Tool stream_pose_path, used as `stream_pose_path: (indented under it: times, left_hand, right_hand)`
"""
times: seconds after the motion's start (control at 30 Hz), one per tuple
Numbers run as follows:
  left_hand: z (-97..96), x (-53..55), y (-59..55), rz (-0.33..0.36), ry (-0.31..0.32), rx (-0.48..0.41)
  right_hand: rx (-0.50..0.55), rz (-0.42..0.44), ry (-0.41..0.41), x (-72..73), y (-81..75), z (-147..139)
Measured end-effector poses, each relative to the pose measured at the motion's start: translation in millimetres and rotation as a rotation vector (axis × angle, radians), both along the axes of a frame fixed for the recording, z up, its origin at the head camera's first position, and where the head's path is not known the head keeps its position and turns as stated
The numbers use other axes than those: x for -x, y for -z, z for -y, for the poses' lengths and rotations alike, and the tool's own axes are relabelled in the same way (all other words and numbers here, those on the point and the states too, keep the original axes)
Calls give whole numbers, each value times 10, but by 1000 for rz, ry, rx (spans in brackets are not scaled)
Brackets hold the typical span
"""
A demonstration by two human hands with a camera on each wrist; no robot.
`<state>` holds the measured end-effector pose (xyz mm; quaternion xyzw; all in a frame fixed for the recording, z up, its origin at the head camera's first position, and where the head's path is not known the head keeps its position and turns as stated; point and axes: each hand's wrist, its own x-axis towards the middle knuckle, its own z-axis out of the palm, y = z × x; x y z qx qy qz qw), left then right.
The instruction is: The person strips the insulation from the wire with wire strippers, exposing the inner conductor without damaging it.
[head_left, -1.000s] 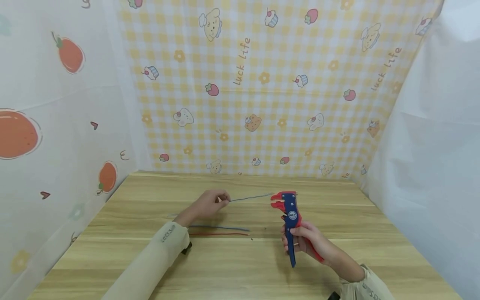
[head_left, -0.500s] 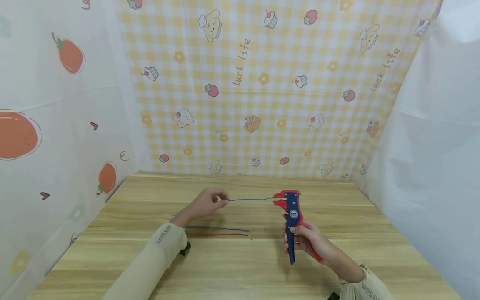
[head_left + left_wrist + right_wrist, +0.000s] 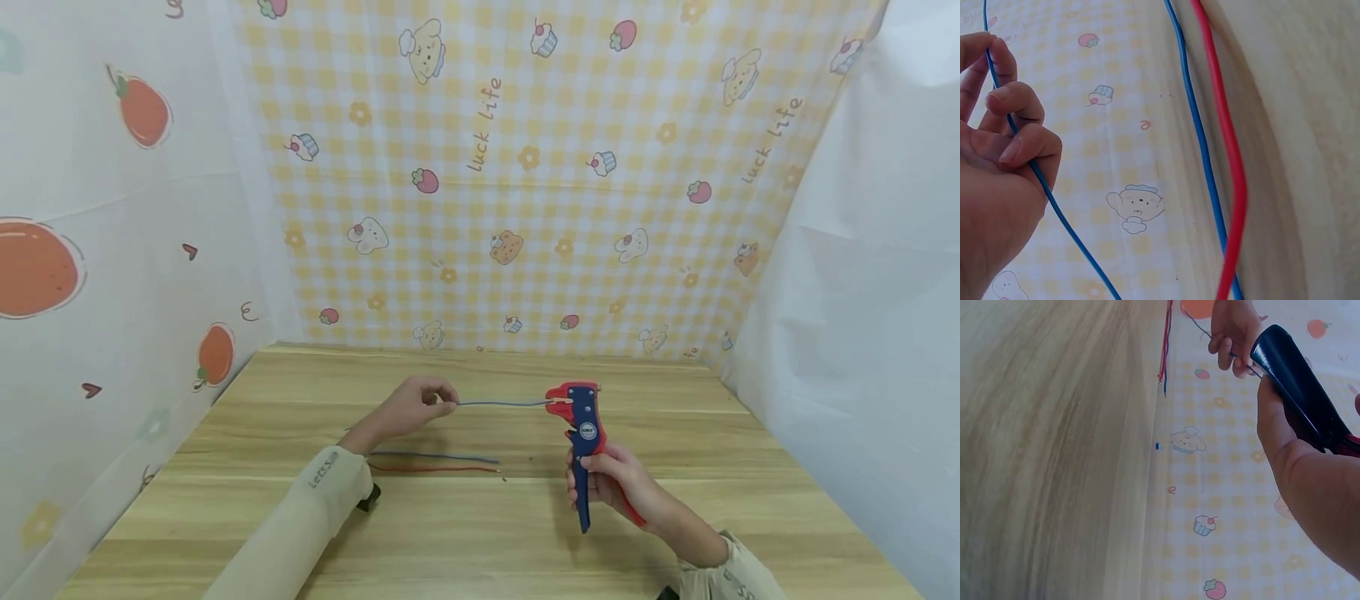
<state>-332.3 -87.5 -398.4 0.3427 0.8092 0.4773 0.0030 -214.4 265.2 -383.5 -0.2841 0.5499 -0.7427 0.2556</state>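
My left hand pinches a thin blue wire between thumb and fingertips; in the left wrist view the wire runs on across the palm and out below. Its far end reaches right, into the gap between the red jaws of a wire stripper. My right hand grips the stripper by its handles, blue in front and red behind, with the head pointing up and the jaws to the left. The right wrist view shows the dark handle in the fingers; the stripper's head is out of frame there.
On the wooden table, a second blue wire and a red wire lie side by side below the left forearm. A tiny blue scrap lies right of their ends. Patterned cloth hangs behind the table.
The blue wire's free end has moved right and slightly down, from the tip of the stripper's jaws into the gap between them. The stripper has shifted slightly right.
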Motion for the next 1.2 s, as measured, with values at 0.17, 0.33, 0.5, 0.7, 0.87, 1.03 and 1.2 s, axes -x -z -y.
stream_pose_path:
  times: [0.17, 0.33, 0.5, 0.7, 0.87, 1.03, 1.2]
  left_hand:
    - [-5, -8, -23, -2, 13, -7]
    - [-2, -12, -30, -1, 13, -1]
    - [5, -22, -48, 4, 18, 3]
    - [8, -30, -63, 18, 14, -7]
    - [25, -45, -75, 14, 21, -14]
    - [34, -56, -73, 7, 19, -25]
    - [11, -50, -90, -5, 18, 10]
  right_hand:
    - [2, -16, -15, -10, 5, 9]
    - [-4, -44, -2, -10, 19, 14]
    - [-47, -69, 30, -22, 18, 15]
    - [-88, -71, 69, -42, 21, 19]
    - [-132, -64, 105, -61, 40, 48]
    - [-191, -32, 200, -74, 67, 100]
    - [-159, 1, 236, -51, 64, 82]
